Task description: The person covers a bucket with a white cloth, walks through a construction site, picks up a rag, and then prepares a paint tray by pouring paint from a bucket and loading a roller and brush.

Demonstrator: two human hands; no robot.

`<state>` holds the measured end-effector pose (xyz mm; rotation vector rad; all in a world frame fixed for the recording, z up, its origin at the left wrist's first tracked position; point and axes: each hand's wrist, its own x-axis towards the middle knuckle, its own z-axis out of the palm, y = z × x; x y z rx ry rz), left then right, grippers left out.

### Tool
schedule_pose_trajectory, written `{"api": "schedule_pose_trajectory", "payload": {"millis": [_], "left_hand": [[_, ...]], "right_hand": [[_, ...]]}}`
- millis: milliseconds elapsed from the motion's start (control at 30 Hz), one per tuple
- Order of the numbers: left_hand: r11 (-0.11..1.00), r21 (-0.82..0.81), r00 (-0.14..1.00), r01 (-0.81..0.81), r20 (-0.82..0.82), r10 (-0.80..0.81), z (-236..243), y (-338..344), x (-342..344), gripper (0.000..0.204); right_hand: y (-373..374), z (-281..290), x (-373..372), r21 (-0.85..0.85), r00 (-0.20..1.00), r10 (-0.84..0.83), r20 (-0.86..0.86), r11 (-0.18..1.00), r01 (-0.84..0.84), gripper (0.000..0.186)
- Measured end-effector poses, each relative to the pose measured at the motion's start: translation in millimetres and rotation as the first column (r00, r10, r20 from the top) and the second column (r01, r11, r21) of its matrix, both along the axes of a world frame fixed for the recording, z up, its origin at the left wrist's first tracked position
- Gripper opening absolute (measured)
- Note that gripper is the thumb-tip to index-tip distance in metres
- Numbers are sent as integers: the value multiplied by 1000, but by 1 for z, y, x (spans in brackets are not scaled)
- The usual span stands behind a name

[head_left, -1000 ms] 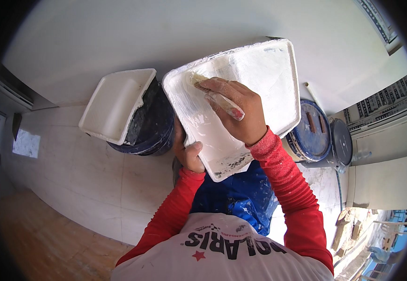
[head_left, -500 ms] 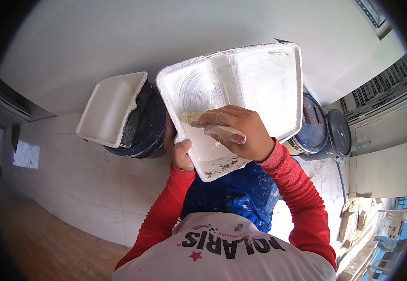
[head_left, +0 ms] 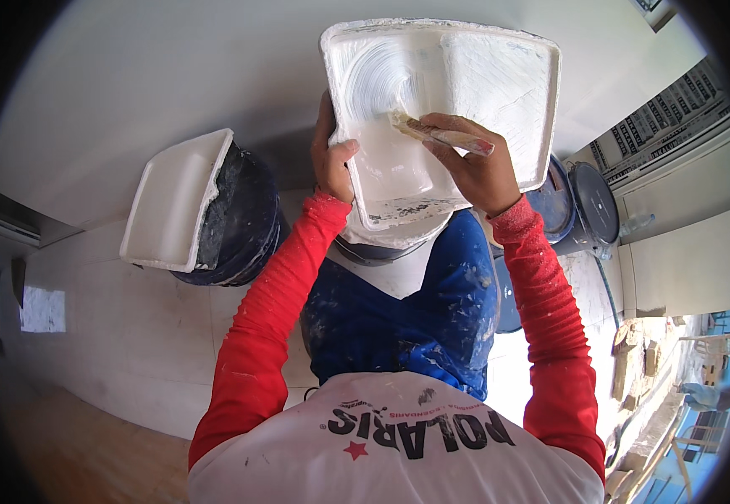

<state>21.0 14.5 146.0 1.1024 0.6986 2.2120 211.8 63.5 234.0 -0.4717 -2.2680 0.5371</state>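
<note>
My left hand (head_left: 331, 160) grips the left rim of a paint tray (head_left: 499, 92), its thumb over the edge and its other fingers partly hidden behind. White paint coats the tray, with curved brush streaks in its far left part and a smooth pool nearer me. Inside the tray, my right hand (head_left: 478, 168) is closed around the handle of a paintbrush (head_left: 445, 134). The brush's bristles touch the wet paint left of the tray's middle. Below the tray's near edge stands a bucket with a white-smeared rim (head_left: 394, 235), partly covered by the tray.
On the left, a second white paint tray (head_left: 168, 206) rests tilted on a dark blue bucket (head_left: 252, 218). Lidded buckets, one blue (head_left: 554, 202) and one dark (head_left: 596, 202), stand to the right. A pale wall (head_left: 214, 67) rises ahead. Rubble (head_left: 634, 353) lies at the lower right.
Both hands have moved away from me with the tray, exposing the bucket beneath. My right hand has drawn back to the right, and the brush now shows more of its handle.
</note>
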Motion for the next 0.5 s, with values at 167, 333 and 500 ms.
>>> {"api": "schedule_pose_trajectory", "payload": {"millis": [167, 333, 500], "left_hand": [[998, 62, 994, -26, -108, 33, 4, 15, -8, 85], [998, 59, 991, 4, -134, 4, 4, 30, -15, 86], [999, 45, 986, -25, -165, 33, 5, 40, -16, 88]], "right_hand": [[5, -1, -3, 72, 999, -41, -23, 996, 42, 24], [18, 4, -23, 285, 985, -91, -146, 950, 130, 29], [26, -1, -52, 531, 994, -102, -32, 841, 103, 36]]}}
